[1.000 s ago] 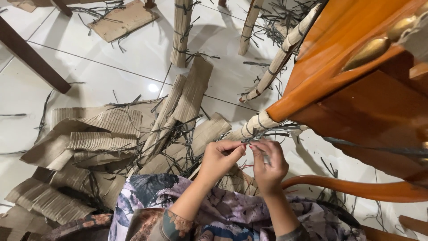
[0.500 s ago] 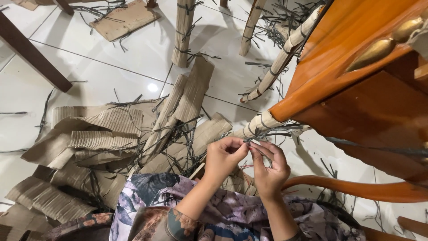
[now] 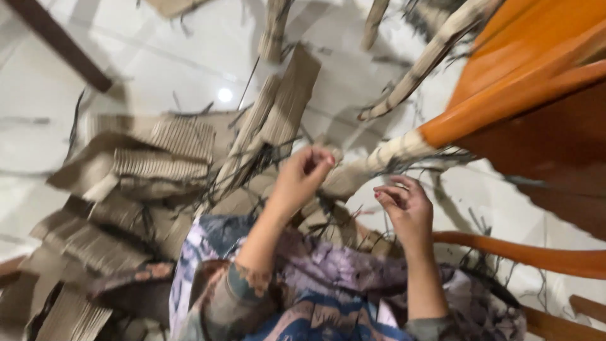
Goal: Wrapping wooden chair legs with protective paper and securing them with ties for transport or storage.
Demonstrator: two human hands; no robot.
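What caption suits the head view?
Two hands, left hand and right hand, raised apart near a cardboard-wrapped furniture leg.

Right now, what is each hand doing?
Left hand: fingers pinched shut; too blurred to tell what it holds.
Right hand: fingers curled, apparently empty.

Left hand bare, no rings visible. Right hand bare, fingernails painted red. Forearms uncovered, sleeves pushed up near elbows. Loose floral-print garment in lilac, white, dark blue, brown patches; sleeve cuffs grey-olive with orange flower pattern. Picture motion-blurred.
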